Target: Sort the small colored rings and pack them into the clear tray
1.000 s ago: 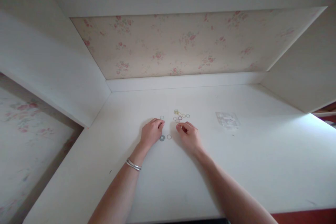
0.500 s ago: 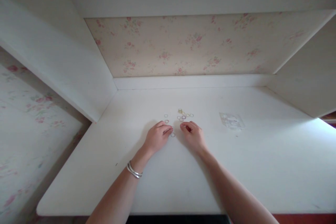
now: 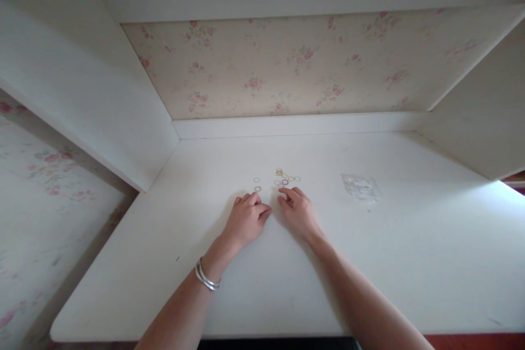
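My left hand (image 3: 246,220) rests low over the white desk, thumb and index finger pinched together where a small ring lay. The fingertips cover that ring. Just beyond are two small thin rings, a pale ring (image 3: 256,180) and a brownish ring (image 3: 258,189), lying flat and apart. My right hand (image 3: 298,212) is beside the left, its thumb and index finger slightly parted, with nothing visible between them. Its index fingertip is at the near edge of a loose group of rings, among them a pinkish ring (image 3: 285,182), a yellow ring (image 3: 291,179) and a pale ring (image 3: 297,179).
A clear plastic bag (image 3: 361,187) with small contents lies to the right on the white desk (image 3: 410,262). A small dark mark (image 3: 178,258) shows left of my forearm. White side panels and a flower-patterned back wall (image 3: 303,74) enclose the desk.
My left hand has shifted slightly nearer me, its fingertips now covering the ring that showed beside them. My right thumb and index finger have parted. The view has tilted a little.
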A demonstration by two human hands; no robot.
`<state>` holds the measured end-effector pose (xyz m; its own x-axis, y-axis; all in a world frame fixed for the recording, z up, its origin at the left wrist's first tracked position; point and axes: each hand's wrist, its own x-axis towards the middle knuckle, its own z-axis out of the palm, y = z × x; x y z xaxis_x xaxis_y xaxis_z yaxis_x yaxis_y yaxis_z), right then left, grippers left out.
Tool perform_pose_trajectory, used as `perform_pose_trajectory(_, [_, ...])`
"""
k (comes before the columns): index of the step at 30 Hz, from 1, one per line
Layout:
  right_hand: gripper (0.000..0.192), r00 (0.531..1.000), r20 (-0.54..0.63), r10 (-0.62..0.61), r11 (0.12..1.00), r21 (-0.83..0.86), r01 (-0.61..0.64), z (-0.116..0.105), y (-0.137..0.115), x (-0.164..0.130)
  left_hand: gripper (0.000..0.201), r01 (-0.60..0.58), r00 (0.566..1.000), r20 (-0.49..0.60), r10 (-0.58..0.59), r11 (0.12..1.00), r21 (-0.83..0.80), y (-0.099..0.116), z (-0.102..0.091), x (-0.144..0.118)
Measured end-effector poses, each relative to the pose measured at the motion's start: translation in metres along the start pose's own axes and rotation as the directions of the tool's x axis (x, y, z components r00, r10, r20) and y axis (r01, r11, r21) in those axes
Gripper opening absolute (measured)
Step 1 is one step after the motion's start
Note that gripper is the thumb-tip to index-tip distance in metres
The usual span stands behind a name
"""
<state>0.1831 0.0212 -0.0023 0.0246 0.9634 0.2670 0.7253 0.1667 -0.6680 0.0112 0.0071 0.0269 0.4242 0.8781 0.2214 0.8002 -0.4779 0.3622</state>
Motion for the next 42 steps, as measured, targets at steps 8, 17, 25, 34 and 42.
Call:
perform_pose_trajectory(8, [0.024, 0.998, 0.025, -0.056, 0.973, -0.222, 0.060, 0.000, 0.003, 0.002, 0.021, 0.079, 0.981, -0.159, -0.115, 0.974, -0.213, -0.017, -0.005, 0.005])
perform_pose_trajectory(17, [0.032, 0.998, 0.021, -0.055, 0.972, -0.230, 0.058, 0.000, 0.004, -0.001, 0.021, 0.216, 0.959, -0.129, -0.251, 0.946, -0.240, -0.037, 0.000, -0.004])
perform_pose_trajectory(25, [0.029, 0.960, 0.176, -0.218, 0.897, -0.352, 0.268, 0.001, -0.014, -0.001, 0.023, 0.270, 0.949, -0.106, -0.296, 0.941, -0.204, -0.040, 0.003, 0.000])
perform_pose_trajectory(34, [0.017, 0.982, 0.162, -0.099, 0.966, -0.220, 0.133, 0.005, -0.002, 0.005, 0.023, 0.270, 0.952, -0.091, -0.292, 0.942, -0.202, -0.043, 0.002, 0.000])
perform_pose_trajectory(42, [0.020, 0.987, 0.066, -0.149, 0.983, -0.094, 0.155, 0.004, -0.006, -0.003, 0.024, 0.275, 0.953, -0.074, -0.294, 0.942, -0.194, -0.043, 0.002, 0.001])
